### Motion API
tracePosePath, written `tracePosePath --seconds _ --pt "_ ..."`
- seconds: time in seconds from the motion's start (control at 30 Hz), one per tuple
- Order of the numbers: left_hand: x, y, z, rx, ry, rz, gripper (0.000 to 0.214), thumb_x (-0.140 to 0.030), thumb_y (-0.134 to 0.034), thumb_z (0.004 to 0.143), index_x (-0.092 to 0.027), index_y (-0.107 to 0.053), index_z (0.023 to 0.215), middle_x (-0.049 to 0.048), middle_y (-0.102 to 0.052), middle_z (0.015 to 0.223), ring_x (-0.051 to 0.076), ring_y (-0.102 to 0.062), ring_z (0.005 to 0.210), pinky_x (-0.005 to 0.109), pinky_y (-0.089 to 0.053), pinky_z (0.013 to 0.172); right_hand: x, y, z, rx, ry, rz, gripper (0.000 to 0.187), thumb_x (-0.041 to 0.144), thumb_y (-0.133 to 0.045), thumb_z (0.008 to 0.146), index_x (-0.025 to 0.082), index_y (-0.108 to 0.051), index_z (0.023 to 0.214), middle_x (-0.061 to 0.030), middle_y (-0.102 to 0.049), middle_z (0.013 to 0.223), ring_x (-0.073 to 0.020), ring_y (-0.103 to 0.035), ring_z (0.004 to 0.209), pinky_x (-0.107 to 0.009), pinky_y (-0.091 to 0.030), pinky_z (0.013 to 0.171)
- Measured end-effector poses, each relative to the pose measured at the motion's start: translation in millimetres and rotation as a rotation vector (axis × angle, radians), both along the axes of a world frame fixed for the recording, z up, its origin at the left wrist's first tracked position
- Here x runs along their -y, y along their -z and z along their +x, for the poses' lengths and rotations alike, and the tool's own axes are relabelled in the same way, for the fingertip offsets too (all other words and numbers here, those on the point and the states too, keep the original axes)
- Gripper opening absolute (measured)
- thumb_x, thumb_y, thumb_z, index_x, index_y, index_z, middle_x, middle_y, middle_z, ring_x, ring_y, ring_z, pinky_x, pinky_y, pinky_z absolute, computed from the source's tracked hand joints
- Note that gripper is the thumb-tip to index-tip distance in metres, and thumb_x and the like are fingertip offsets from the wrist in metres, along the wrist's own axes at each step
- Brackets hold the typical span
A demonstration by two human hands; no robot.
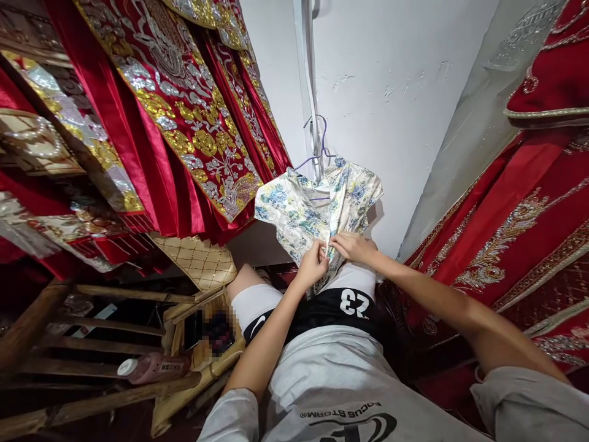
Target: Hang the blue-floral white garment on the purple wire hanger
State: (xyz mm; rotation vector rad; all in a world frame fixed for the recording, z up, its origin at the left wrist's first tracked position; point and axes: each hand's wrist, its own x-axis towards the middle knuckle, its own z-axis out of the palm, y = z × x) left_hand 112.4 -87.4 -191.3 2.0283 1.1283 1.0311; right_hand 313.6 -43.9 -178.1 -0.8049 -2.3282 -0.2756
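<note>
A white short-sleeved shirt [294, 212] with blue and yellow flowers hangs in front of me on a thin purple hanger [324, 138]. Its front edges part in a V below the collar. My left hand [313, 263] pinches the front edge low down, fingers closed on the cloth. Just above and to the right, my right hand [353, 247] grips the same edge between thumb and fingers. The two hands nearly touch. Whether a button sits between the fingertips is too small to make out. The shirt's lower part falls behind my hands, over my lap.
Red embroidered garments [197, 123] hang at the left, and more red beaded ones [501, 245] at the right. A white wall [391, 80] with a metal pole [304, 67] stands behind the shirt. At lower left, a bamboo chair [179, 393] holds a pink bottle [156, 367].
</note>
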Motion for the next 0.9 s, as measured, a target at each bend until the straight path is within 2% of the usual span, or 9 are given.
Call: tracePosePath --seconds 0.1,0.27,0.37,0.47,0.53,0.6,0.73,0.83,0.9 --pt "1.8 -4.0 -7.9 -0.151 -0.019 0.001 0.024 -0.013 -0.054 0.082 -0.023 -0.043 0.101 -0.0050 -0.052 0.074 0.015 -0.055 0.065 0.026 -0.038 0.064 -30.0 -46.4 3.7 0.143 0.057 0.031 0.037 0.030 -0.036 0.106 0.013 -0.068 0.096 -0.0133 -0.071 0.083 -0.0204 -0.061 0.071 -0.030 -0.042 0.062" --pt "15.7 -17.8 -8.2 -0.526 -0.077 0.085 0.020 -0.009 -0.052 0.082 -0.023 -0.042 0.093 0.0019 -0.060 0.078 0.023 -0.060 0.075 0.031 -0.035 0.063 -73.9 -148.2 -7.3 0.183 0.257 0.193 0.040 0.032 -0.033 0.106 0.008 -0.065 0.106 -0.0173 -0.071 0.090 -0.0250 -0.060 0.077 -0.032 -0.035 0.064" --pt "23.2 -21.0 -7.1 -0.662 -0.087 0.107 0.024 -0.007 -0.050 0.081 -0.022 -0.046 0.099 0.0069 -0.065 0.087 0.027 -0.064 0.083 0.033 -0.039 0.067 -80.9 -181.1 -19.8 0.144 0.323 0.258 0.037 0.030 -0.037 0.104 0.006 -0.064 0.109 -0.0195 -0.071 0.093 -0.0281 -0.061 0.083 -0.033 -0.034 0.067" --pt "18.0 -30.1 -12.5 -0.608 0.011 0.095 0.019 -0.014 -0.051 0.088 -0.021 -0.050 0.105 0.0078 -0.068 0.091 0.027 -0.065 0.085 0.034 -0.044 0.070 -74.4 -183.8 -25.6 0.083 0.363 0.237 0.034 0.029 -0.039 0.102 0.007 -0.064 0.109 -0.0191 -0.071 0.092 -0.0289 -0.062 0.083 -0.033 -0.034 0.067" --pt "5.5 -47.3 -17.5 -0.479 0.042 0.137 0.020 -0.024 -0.051 0.093 -0.021 -0.051 0.113 0.0085 -0.070 0.098 0.025 -0.066 0.086 0.034 -0.047 0.071 -67.0 -178.0 -24.3 0.023 0.376 0.202 0.034 0.029 -0.037 0.103 0.009 -0.064 0.109 -0.0180 -0.071 0.091 -0.0282 -0.062 0.082 -0.032 -0.034 0.067" --pt "-12.3 -75.9 -20.4 -0.316 -0.009 0.242 0.029 -0.030 -0.048 0.097 -0.020 -0.049 0.125 0.0092 -0.070 0.104 0.023 -0.066 0.085 0.034 -0.050 0.074 -60.4 -172.7 -20.5 -0.024 0.382 0.188 0.034 0.030 -0.036 0.103 0.010 -0.063 0.109 -0.0169 -0.071 0.091 -0.0278 -0.063 0.082 -0.032 -0.035 0.067" --pt "-50.4 -150.3 -16.3 -0.106 -0.101 0.513 0.041 -0.030 -0.044 0.101 -0.020 -0.044 0.141 0.0081 -0.069 0.101 0.020 -0.065 0.080 0.034 -0.050 0.078 -53.1 -171.6 -13.2 -0.037 0.395 0.221 0.034 0.032 -0.037 0.103 0.011 -0.062 0.109 -0.0155 -0.072 0.089 -0.0279 -0.064 0.083 -0.033 -0.038 0.070" --pt "-69.8 -194.4 -7.8 -0.179 -0.104 0.603 0.030 -0.027 -0.048 0.099 -0.018 -0.058 0.126 0.0092 -0.070 0.102 0.022 -0.065 0.089 0.036 -0.049 0.085 -51.6 -173.8 -9.9 -0.062 0.392 0.254 0.034 0.035 -0.037 0.103 0.012 -0.062 0.108 -0.0147 -0.072 0.088 -0.0275 -0.065 0.083 -0.033 -0.039 0.070" --pt "-76.1 -211.2 -1.7 -0.279 -0.089 0.598 0.020 -0.025 -0.052 0.096 -0.016 -0.065 0.108 0.0093 -0.070 0.097 0.023 -0.063 0.090 0.036 -0.048 0.087 -51.3 -173.5 -8.3 -0.098 0.396 0.267 0.036 0.037 -0.037 0.104 0.012 -0.062 0.107 -0.0137 -0.072 0.086 -0.0266 -0.065 0.081 -0.031 -0.039 0.069"
